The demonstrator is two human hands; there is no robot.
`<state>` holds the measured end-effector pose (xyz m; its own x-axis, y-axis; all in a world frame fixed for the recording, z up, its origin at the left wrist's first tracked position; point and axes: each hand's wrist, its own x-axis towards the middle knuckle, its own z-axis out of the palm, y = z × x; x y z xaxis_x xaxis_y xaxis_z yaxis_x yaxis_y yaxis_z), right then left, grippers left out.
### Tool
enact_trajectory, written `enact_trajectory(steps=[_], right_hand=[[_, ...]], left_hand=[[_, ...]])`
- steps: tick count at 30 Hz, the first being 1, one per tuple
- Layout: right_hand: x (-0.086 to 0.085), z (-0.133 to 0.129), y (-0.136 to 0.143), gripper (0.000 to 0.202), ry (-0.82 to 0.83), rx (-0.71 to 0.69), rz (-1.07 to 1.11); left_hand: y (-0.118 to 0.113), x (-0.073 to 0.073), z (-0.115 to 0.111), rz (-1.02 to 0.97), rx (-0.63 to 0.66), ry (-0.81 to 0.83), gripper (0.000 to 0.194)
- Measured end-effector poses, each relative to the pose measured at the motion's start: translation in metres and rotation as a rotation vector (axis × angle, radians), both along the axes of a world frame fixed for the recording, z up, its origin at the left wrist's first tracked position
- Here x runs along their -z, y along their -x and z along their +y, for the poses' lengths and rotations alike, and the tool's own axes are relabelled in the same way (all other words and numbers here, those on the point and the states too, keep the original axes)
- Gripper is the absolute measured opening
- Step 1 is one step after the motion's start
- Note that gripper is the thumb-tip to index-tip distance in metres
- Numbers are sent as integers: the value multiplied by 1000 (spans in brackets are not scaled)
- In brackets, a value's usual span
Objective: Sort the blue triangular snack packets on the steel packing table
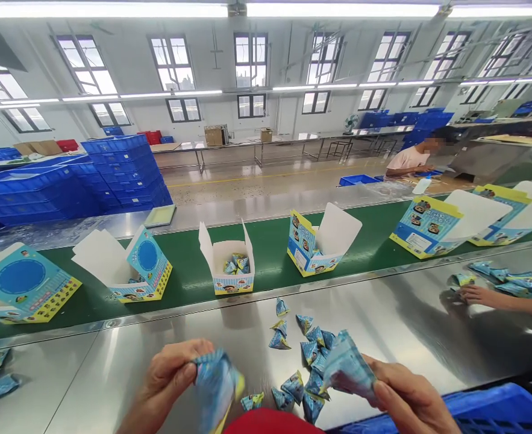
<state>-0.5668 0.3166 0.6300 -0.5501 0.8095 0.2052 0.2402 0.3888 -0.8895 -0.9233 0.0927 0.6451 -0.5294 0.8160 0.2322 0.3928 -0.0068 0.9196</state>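
Note:
My left hand (168, 374) is closed on the top edge of a blue foil packet (215, 386), which is smeared by motion. Between the thumb and fingers of my right hand (405, 386) is another blue packet (349, 364), pyramid-shaped and held by its corner. Several small blue and yellow pyramid packets (313, 352) lie loose on the steel table (229, 328) between my hands. Beyond them, an open printed box (233, 283) with similar packets inside stands on the green conveyor belt (270, 241).
More open boxes (313, 247) line the belt on both sides. At the right a co-worker's hand (478, 295) touches packets (514, 280). A blue crate (496, 410) sits at the lower right. Stacked blue crates (125, 175) and a seated person (410, 160) are across the belt.

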Motion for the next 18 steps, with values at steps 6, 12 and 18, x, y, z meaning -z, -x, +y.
enact_trajectory(steps=[6, 12, 18], right_hand=[[16, 19, 38, 54, -103, -238, -122], [53, 23, 45, 46, -71, -357, -194], [88, 14, 49, 39, 112, -441, -189]], left_hand=[[-41, 34, 46, -11, 134, 217, 65], [-85, 93, 79, -671, 161, 89, 56], [-124, 117, 103, -960, 228, 272, 69]])
